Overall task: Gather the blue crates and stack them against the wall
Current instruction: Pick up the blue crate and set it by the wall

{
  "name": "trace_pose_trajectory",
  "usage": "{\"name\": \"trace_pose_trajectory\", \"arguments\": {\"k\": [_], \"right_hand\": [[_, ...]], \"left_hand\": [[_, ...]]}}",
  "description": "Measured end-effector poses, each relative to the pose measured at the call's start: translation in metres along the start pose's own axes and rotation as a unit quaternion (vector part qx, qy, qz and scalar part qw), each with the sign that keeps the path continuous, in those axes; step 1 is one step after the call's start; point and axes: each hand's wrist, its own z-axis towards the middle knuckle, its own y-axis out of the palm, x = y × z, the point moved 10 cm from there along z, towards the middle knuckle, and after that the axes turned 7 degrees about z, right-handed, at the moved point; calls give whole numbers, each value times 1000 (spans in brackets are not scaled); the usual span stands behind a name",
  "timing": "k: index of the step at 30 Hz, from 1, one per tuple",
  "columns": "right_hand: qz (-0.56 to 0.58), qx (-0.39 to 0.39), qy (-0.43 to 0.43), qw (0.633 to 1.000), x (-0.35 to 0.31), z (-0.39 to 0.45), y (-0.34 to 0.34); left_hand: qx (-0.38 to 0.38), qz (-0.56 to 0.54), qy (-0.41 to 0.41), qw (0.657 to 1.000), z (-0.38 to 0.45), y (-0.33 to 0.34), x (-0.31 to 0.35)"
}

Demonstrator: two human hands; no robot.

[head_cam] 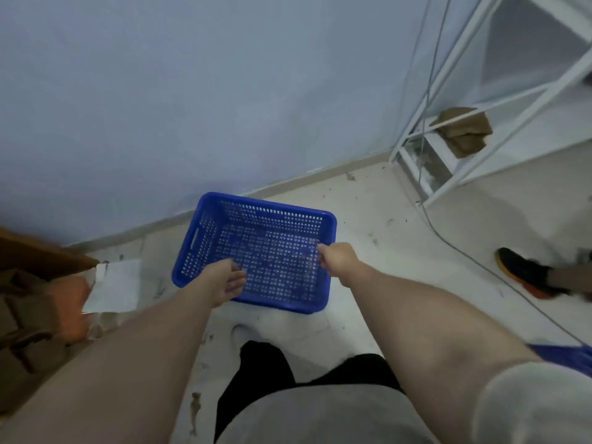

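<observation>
A blue perforated plastic crate [256, 248] sits low over the white floor, close to the pale blue wall [192, 107], its open top facing me. My right hand [336, 257] is closed on the crate's right rim. My left hand [224, 280] hovers over the near-left rim with its fingers spread, holding nothing. A sliver of another blue crate [567, 357] shows at the right edge behind my right arm.
Brown cardboard boxes [35, 309] and a white sheet [115, 286] lie at the left. A white metal shelf frame [474, 123] stands at the right, with a cable [464, 254] trailing across the floor. Another person's shoe [525, 272] is at the far right.
</observation>
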Motion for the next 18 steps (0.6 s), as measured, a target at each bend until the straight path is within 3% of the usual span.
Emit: {"name": "trace_pose_trajectory", "arguments": {"k": [7,12,16,17,18], "right_hand": [[36,35,61,997,23,95,49],[-31,3,164,986,118,173,100],[50,66,312,946,241,210,117],[68,92,352,929,267,213,117],[89,125,376,914,290,217,118]], "left_hand": [[-26,16,-44,999,102,-21,17],[26,44,-48,998,190,-33,-15],[-4,255,-34,966,275,-28,-65],[-16,349,-7,937,300,-24,-73],[-19,461,33,886,324,-18,-77]]}}
